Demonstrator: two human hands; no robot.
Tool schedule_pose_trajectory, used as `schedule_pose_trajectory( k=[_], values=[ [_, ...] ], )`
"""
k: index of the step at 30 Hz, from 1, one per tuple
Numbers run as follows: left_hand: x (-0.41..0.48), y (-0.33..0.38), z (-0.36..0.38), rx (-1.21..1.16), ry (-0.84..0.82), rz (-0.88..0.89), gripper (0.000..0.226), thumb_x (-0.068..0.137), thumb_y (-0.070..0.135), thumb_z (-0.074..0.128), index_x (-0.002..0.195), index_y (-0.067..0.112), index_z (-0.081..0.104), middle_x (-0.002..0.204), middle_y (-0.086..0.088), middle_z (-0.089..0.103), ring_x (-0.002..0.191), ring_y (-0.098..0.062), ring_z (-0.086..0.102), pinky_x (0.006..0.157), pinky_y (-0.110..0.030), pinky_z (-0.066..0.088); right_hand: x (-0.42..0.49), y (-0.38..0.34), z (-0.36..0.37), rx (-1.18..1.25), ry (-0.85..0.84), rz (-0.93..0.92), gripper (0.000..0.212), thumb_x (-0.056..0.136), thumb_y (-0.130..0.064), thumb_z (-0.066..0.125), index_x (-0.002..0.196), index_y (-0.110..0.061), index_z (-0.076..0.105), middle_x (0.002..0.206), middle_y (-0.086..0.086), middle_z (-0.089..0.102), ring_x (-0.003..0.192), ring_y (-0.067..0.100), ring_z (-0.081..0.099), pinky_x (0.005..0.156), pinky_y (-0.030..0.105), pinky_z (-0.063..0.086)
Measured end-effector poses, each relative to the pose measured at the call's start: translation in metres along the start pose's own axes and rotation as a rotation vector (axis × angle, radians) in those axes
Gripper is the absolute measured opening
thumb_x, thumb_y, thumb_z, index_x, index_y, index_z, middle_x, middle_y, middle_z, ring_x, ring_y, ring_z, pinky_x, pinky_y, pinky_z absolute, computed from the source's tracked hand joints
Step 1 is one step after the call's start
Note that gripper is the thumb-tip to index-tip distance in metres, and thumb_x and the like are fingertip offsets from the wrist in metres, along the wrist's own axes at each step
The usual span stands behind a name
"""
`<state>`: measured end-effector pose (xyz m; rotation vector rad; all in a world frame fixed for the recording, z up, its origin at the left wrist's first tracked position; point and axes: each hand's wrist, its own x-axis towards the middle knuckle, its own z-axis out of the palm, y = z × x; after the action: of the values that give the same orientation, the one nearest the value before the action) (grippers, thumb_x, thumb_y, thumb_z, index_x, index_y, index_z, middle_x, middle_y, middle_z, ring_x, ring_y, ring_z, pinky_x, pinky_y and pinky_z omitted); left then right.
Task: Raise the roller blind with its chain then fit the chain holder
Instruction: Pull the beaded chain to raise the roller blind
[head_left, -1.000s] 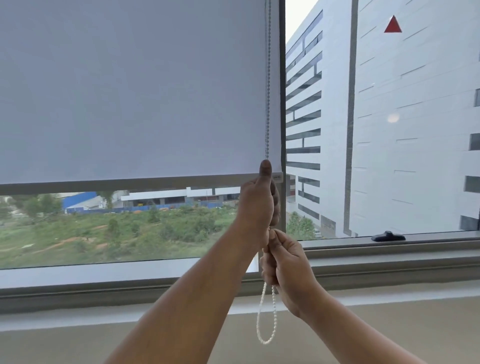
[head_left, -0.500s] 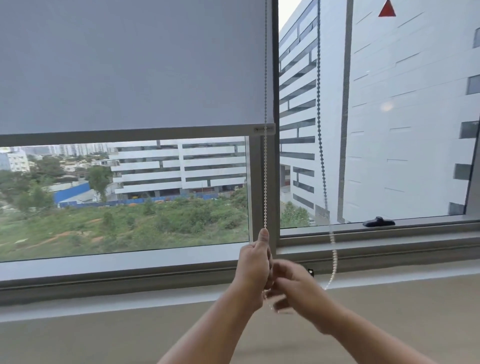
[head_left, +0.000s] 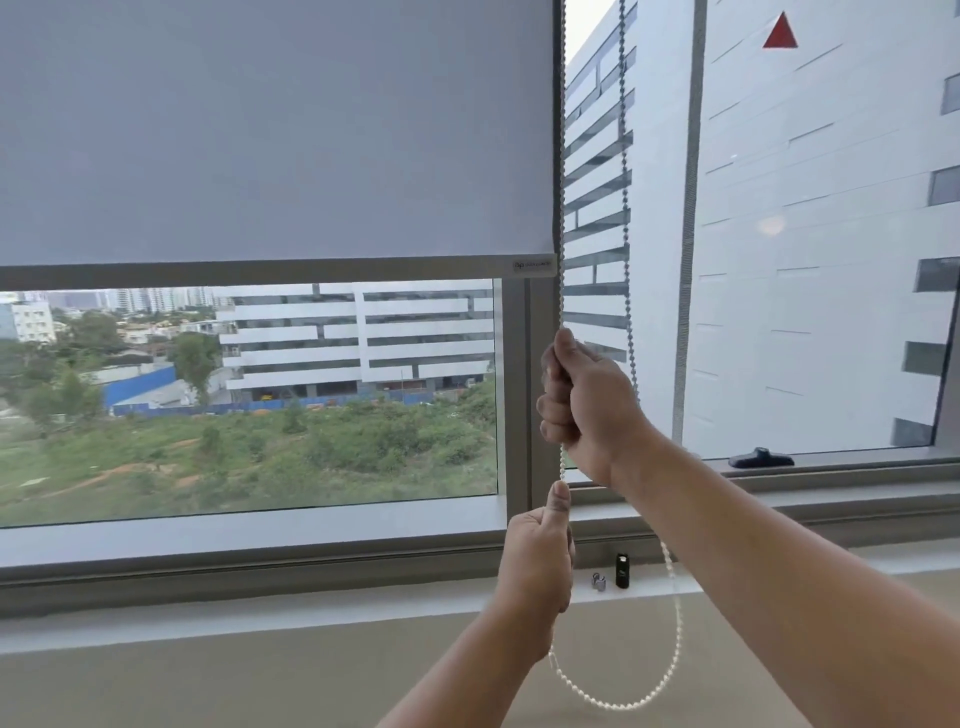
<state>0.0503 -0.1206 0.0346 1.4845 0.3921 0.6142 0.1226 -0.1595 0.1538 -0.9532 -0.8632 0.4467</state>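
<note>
Chain: I saw the white bead chain (head_left: 675, 649) hanging in a slack loop below both hands, in front of the tan wall under the sill.
Left hand: the left hand (head_left: 537, 566) was the lower one. Its fingers were curled round the front strand and its thumb pointed up along it.
Right hand: the right hand (head_left: 587, 405) sat just above, its fist wrapped round the same strand with the thumb on top. The back strand ran behind it.
Sill: on the sill (head_left: 311, 597), just right of the left hand, a small black holder (head_left: 622, 570) stood upright. A small metal piece (head_left: 599, 581) sat beside it, and I could not tell whether they touched.
Blind: the grey blind (head_left: 275, 130) covered the upper part of the left pane. Its bottom bar (head_left: 260, 270) was level and well above the sill.
Handle: a dark handle (head_left: 760, 458) lay on the right pane's lower frame.
Outside: I saw white buildings, green scrub, and a red triangle (head_left: 780, 32) high on the right.
</note>
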Motion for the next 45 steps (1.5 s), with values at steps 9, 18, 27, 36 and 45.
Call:
schedule_pose_trajectory(
  k=[9, 18, 27, 36, 45],
  values=[
    [0.005, -0.045, -0.017, 0.168, -0.048, -0.113, 0.059, 0.101, 0.051, 0.032, 0.058, 0.015, 0.05, 0.048, -0.006, 0.052, 0.039, -0.021, 0.052, 0.042, -0.024, 0.037, -0.048, 0.076, -0.033, 0.032, 0.019, 0.197, 0.048, 0.1, -0.042, 0.041, 0.056, -0.022, 0.045, 0.043, -0.005, 0.025, 0.034, 0.011, 0.015, 0.035, 0.017, 0.016],
    [0.022, 0.025, -0.023, 0.008, -0.017, 0.157, 0.052, 0.104, 0.042, 0.035, 0.092, 0.002, 0.067, 0.079, -0.015, 0.073, 0.072, -0.025, 0.069, 0.069, -0.036, 0.056, -0.091, 0.147, -0.054, -0.084, 0.07, 0.284, 0.04, 0.087, -0.048, 0.053, 0.061, -0.019, 0.044, 0.046, -0.002, 0.03, 0.029, 0.01, 0.024, 0.035, 0.014, 0.021],
    [0.039, 0.104, -0.003, 0.071, 0.108, 0.376, 0.051, 0.102, 0.047, 0.037, 0.061, 0.019, 0.045, 0.043, 0.009, 0.042, 0.036, -0.007, 0.031, 0.035, -0.018, 0.025, -0.091, 0.151, -0.034, -0.126, -0.022, 0.28, 0.044, 0.088, -0.051, 0.051, 0.056, -0.021, 0.043, 0.049, -0.002, 0.028, 0.033, 0.009, 0.02, 0.037, 0.014, 0.018],
    [0.023, 0.062, -0.006, -0.058, 0.115, 0.371, 0.053, 0.098, 0.05, 0.042, 0.056, 0.02, 0.035, 0.042, 0.005, 0.029, 0.037, -0.012, 0.022, 0.037, -0.023, 0.017, -0.115, 0.176, -0.034, -0.13, -0.036, 0.267, 0.042, 0.086, -0.043, 0.049, 0.056, -0.016, 0.041, 0.04, -0.003, 0.031, 0.026, 0.007, 0.025, 0.033, 0.014, 0.015],
    [0.012, 0.057, -0.013, -0.019, 0.089, 0.181, 0.057, 0.1, 0.047, 0.045, 0.05, 0.018, 0.042, 0.044, -0.001, 0.034, 0.033, -0.013, 0.026, 0.038, -0.022, 0.02, -0.099, 0.122, -0.041, -0.346, -0.007, 0.188, 0.036, 0.102, -0.034, 0.039, 0.098, -0.009, 0.065, 0.083, 0.007, 0.068, 0.069, 0.015, 0.063, 0.059, 0.023, 0.045]
  ],
)
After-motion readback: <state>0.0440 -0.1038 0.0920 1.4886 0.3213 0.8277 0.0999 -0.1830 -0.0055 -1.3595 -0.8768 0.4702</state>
